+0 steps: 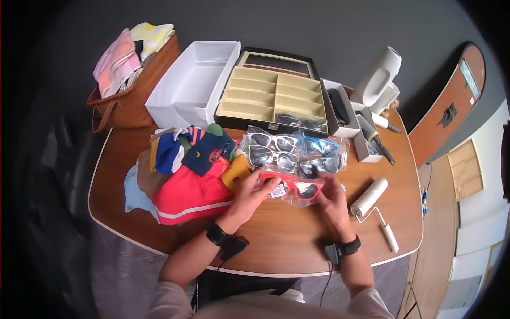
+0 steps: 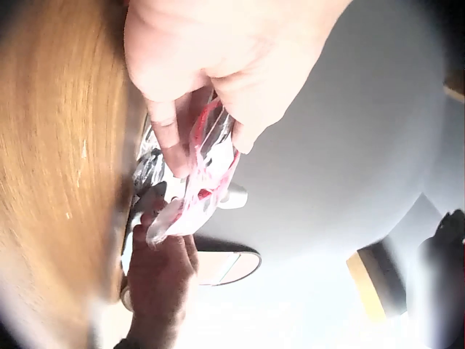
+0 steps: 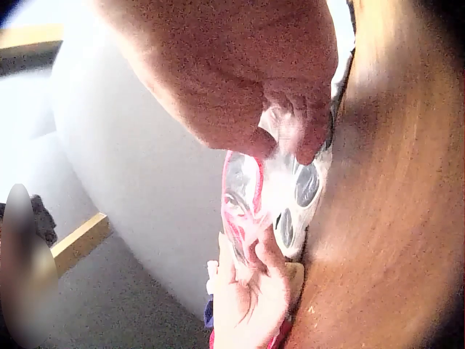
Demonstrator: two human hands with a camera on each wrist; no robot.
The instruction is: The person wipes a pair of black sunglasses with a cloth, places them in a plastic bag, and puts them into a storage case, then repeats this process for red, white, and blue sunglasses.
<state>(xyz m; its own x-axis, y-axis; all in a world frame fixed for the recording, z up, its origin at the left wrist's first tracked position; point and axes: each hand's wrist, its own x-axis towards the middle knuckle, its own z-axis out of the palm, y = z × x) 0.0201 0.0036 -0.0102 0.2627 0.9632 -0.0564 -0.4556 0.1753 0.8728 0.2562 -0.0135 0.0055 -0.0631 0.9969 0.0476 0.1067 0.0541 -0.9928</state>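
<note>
Beige compartment case (image 1: 255,89) with bagged dark glasses (image 1: 298,122) in front-right slot.

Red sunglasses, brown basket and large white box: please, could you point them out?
Red sunglasses (image 1: 306,191): head view, a dark lens.
Brown basket (image 1: 139,102): head view, outer side.
Large white box (image 1: 183,117): head view, front wall.

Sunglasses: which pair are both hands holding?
The red-framed sunglasses, held by the left hand and right hand; no other visible pair is red.
</note>
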